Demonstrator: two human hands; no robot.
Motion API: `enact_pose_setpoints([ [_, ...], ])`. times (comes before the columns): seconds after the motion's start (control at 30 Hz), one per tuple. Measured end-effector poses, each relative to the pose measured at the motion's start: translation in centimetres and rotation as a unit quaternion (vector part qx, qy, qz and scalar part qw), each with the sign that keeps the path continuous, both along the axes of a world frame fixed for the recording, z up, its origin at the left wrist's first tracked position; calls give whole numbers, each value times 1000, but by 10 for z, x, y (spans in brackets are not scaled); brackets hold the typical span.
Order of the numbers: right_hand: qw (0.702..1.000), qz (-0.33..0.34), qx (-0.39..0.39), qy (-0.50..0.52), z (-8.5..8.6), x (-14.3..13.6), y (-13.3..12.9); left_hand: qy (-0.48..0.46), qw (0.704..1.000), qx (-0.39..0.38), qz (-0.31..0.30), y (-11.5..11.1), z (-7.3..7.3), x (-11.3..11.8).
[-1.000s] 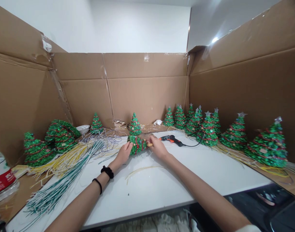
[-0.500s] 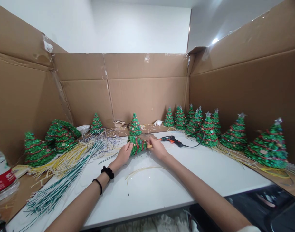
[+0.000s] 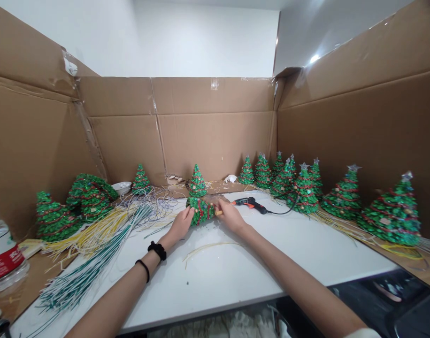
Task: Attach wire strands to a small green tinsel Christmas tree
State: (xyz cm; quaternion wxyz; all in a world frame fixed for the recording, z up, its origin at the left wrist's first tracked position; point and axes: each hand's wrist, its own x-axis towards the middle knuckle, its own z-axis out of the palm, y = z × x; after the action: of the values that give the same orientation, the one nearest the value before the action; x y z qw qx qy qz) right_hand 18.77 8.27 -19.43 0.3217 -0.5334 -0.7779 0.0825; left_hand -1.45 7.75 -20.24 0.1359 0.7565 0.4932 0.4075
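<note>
A small green tinsel Christmas tree (image 3: 202,212) with red garland lies tilted on its side between my hands, above the white tabletop (image 3: 229,277). My left hand (image 3: 181,222) is closed on the tree's left end. At the other end my right hand (image 3: 230,214) is closed, its fingers around a short tan peg-like piece (image 3: 218,212); whether that piece is fixed to the tree is hidden. Just beyond the right hand, a black and orange glue gun (image 3: 252,203) lies on the tabletop with its cord running right. Another small tree (image 3: 197,182) stands behind the held one.
Finished-looking trees with silver stars (image 3: 304,190) line the right side. Bundles of green-and-white wires (image 3: 95,265) and yellow strips (image 3: 91,227) lie left, near more trees (image 3: 56,219) and a bottle (image 3: 5,258). Cardboard walls (image 3: 215,136) surround the table.
</note>
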Motion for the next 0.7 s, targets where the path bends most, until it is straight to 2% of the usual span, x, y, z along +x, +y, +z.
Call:
enact_pose_setpoints([
  [0.7, 1000, 3, 28, -4, -4, 1, 2, 7, 1000, -9, 2, -1, 0, 0],
])
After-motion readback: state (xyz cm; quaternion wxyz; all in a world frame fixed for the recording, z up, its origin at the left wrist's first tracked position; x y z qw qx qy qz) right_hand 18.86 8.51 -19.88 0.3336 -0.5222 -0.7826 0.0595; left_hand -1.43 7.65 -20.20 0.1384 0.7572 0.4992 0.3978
